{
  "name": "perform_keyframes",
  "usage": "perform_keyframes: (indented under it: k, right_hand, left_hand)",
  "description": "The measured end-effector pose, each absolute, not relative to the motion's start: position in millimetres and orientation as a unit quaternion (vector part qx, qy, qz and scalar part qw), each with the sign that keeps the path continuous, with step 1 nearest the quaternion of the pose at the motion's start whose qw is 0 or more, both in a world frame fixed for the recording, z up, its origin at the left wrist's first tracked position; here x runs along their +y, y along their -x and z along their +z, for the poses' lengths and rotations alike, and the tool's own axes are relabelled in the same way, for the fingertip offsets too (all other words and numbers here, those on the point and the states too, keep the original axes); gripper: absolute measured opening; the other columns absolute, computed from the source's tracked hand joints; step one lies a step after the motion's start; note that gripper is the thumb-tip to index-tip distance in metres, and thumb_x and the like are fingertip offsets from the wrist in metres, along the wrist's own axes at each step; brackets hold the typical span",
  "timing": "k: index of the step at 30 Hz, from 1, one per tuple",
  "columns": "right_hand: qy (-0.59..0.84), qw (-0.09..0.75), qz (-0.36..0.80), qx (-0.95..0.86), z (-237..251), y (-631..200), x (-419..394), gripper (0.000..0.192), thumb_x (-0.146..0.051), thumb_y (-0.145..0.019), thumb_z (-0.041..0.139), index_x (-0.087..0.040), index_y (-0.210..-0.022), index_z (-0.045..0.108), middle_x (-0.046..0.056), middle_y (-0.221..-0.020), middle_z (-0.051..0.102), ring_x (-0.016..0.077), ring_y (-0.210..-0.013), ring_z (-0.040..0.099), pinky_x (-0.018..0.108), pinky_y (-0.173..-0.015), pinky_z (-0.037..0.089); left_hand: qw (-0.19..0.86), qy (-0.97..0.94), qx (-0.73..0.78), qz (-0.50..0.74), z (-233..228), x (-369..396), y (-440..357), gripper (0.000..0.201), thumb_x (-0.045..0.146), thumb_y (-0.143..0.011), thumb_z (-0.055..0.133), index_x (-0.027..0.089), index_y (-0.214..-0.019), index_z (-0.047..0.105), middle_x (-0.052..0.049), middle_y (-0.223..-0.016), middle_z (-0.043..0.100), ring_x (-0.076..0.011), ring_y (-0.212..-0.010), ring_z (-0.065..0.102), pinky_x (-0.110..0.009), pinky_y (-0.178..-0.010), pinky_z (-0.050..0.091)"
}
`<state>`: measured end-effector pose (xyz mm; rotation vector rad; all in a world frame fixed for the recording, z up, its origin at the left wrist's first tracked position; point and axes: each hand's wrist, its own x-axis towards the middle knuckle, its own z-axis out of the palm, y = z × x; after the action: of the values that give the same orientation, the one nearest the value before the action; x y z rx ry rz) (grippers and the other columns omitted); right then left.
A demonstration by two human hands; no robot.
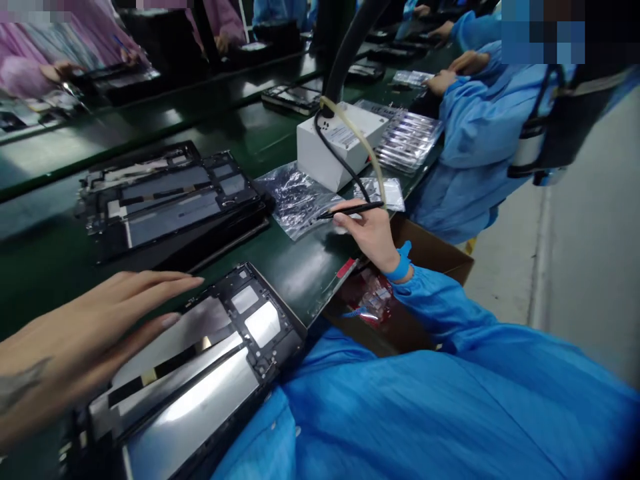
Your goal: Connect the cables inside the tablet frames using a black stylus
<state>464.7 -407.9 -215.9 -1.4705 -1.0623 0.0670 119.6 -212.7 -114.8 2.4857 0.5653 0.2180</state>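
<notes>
My right hand (pixel 373 233), with a blue wrist strap (pixel 400 263), pinches a slim black pen-shaped tool (pixel 353 211). The tool's tip points left, above a crumpled clear plastic bag (pixel 300 200). Close in front of me lies an opened tablet housing (pixel 260 360) with silvery battery panels and a dark frame. My left hand (pixel 115 313) reaches in from the left with fingers stretched out over the housing's upper left side; whether it touches the housing I cannot tell. A black cable and a yellowish tube (pixel 373 153) run down from the white box (pixel 335 147) towards my right hand.
A stack of similar tablet housings (pixel 175 207) sits at left on the green bench (pixel 225 127). Silvery strips (pixel 410 140) lie beyond the white box. An open cardboard box (pixel 450 263) stands below the bench edge. A co-worker in blue (pixel 465 133) sits at right; others work across the bench.
</notes>
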Motion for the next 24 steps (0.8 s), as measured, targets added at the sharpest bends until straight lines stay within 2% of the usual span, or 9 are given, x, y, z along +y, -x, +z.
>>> perform_keyframes:
  k: [3, 6, 8, 10, 12, 14, 17, 20, 24]
  right_hand:
    - [0.597, 0.669, -0.012, -0.443, -204, -459, -438, 0.02, -0.042, -0.091, 0.071, -0.025, -0.1, 0.075, 0.001, -0.101, 0.075, 0.0156, -0.084, 0.072, 0.03, -0.074, 0.063]
    - [0.595, 0.643, -0.152, -0.457, -191, -463, -491, 0.014, -0.035, -0.092, 0.07, -0.024, -0.098, 0.076, 0.002, -0.093, 0.077, 0.0162, -0.083, 0.073, 0.031, -0.076, 0.062]
    - [0.599, 0.587, -0.286, -0.464, -189, -473, -531, 0.009, -0.029, -0.089, 0.073, -0.026, -0.097, 0.077, 0.001, -0.091, 0.078, 0.0186, -0.086, 0.074, 0.035, -0.08, 0.062]
    - [0.596, 0.533, -0.397, -0.45, -194, -487, -563, 0.014, -0.024, -0.084, 0.077, -0.028, -0.098, 0.078, 0.0, -0.091, 0.078, 0.0212, -0.09, 0.075, 0.039, -0.083, 0.062]
    - [0.591, 0.541, -0.451, -0.392, -203, -503, -584, 0.016, -0.022, -0.084, 0.077, -0.029, -0.099, 0.077, 0.0, -0.093, 0.077, 0.0207, -0.091, 0.075, 0.039, -0.085, 0.062]
    - [0.56, 0.662, -0.412, -0.279, -213, -519, -590, 0.011, -0.026, -0.089, 0.073, -0.027, -0.099, 0.076, 0.0, -0.092, 0.075, 0.0163, -0.086, 0.074, 0.036, -0.084, 0.062]
    - [0.419, 0.881, -0.185, -0.116, -224, -541, -588, 0.015, -0.038, -0.089, 0.074, -0.024, -0.093, 0.071, -0.004, -0.082, 0.071, 0.0094, -0.081, 0.072, 0.026, -0.083, 0.063]
    - [0.314, 0.947, -0.021, -0.067, -232, -558, -584, 0.021, -0.041, -0.087, 0.077, -0.023, -0.087, 0.068, -0.006, -0.081, 0.07, 0.0061, -0.084, 0.072, 0.02, -0.089, 0.062]
    - [0.272, 0.961, -0.006, -0.043, -239, -577, -577, 0.018, -0.04, -0.088, 0.076, -0.024, -0.084, 0.067, -0.007, -0.082, 0.071, 0.0045, -0.087, 0.072, 0.017, -0.091, 0.062]
  left_hand:
    - [0.089, -0.996, 0.011, 0.028, -93, -231, -193, 0.041, 0.053, -0.096, 0.039, 0.05, -0.125, 0.068, 0.005, -0.123, 0.072, -0.0307, -0.107, 0.069, -0.046, -0.084, 0.061]
    - [-0.042, -0.988, -0.151, -0.017, -89, -267, -284, 0.042, 0.019, -0.099, 0.034, 0.023, -0.122, 0.068, -0.011, -0.12, 0.07, -0.027, -0.104, 0.069, -0.041, -0.088, 0.058]
    - [-0.068, -0.963, -0.258, -0.037, -98, -300, -344, 0.037, 0.008, -0.094, 0.037, 0.013, -0.114, 0.067, -0.015, -0.109, 0.07, -0.0275, -0.098, 0.069, -0.043, -0.089, 0.056]
    - [0.01, -0.948, -0.319, -0.018, -112, -337, -397, 0.034, 0.009, -0.095, 0.04, 0.011, -0.119, 0.065, -0.017, -0.116, 0.069, -0.0289, -0.11, 0.066, -0.045, -0.099, 0.053]
    - [0.2, -0.933, -0.297, 0.026, -129, -375, -441, 0.041, 0.012, -0.095, 0.043, 0.012, -0.133, 0.056, -0.018, -0.138, 0.061, -0.028, -0.129, 0.058, -0.046, -0.112, 0.046]
    - [0.43, -0.878, -0.21, 0.011, -143, -409, -473, 0.053, 0.011, -0.09, 0.047, 0.013, -0.142, 0.047, -0.017, -0.152, 0.05, -0.025, -0.14, 0.051, -0.043, -0.118, 0.041]
    - [0.681, -0.723, -0.096, -0.062, -152, -449, -498, 0.064, 0.012, -0.087, 0.045, 0.012, -0.15, 0.037, -0.017, -0.163, 0.036, -0.0216, -0.148, 0.041, -0.037, -0.121, 0.038]
    - [0.773, -0.628, -0.06, -0.075, -148, -468, -501, 0.07, 0.008, -0.085, 0.046, 0.007, -0.153, 0.031, -0.017, -0.166, 0.031, -0.0197, -0.153, 0.034, -0.033, -0.124, 0.033]
    - [0.79, -0.608, -0.028, -0.073, -136, -464, -475, 0.071, 0.006, -0.085, 0.045, 0.008, -0.154, 0.029, -0.015, -0.166, 0.031, -0.0183, -0.151, 0.037, -0.034, -0.124, 0.033]
